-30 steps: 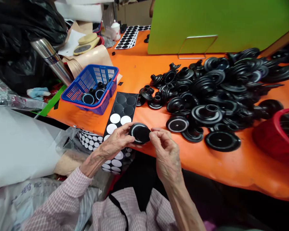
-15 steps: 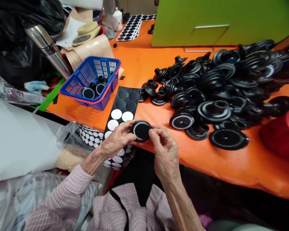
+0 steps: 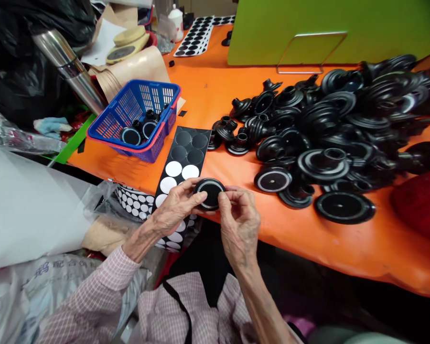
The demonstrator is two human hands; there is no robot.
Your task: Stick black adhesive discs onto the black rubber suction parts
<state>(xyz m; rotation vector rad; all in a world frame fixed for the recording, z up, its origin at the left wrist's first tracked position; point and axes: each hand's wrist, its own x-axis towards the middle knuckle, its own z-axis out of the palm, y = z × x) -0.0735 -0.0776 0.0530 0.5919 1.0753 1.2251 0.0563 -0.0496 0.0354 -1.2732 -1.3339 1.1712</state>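
Note:
A round black plastic part (image 3: 210, 193) with a black disc pad on its face sits between both my hands at the near edge of the orange table (image 3: 215, 100). My left hand (image 3: 174, 208) grips its left rim. My right hand (image 3: 238, 222) pinches its right side, thumb pressed on the pad. Just behind my left hand lies a black sticker sheet (image 3: 184, 157) with round black pads and white circles where pads are gone.
A large heap of black round parts (image 3: 329, 124) covers the table's right half. A blue basket (image 3: 138, 119) holding a few parts stands to the left. A green board (image 3: 326, 28), a steel flask (image 3: 68, 69) and a red tub (image 3: 424, 196) are also here.
My right thumb has slid further onto the pad, which now sits centred on the part. The view has shifted slightly; the part stays at the table edge.

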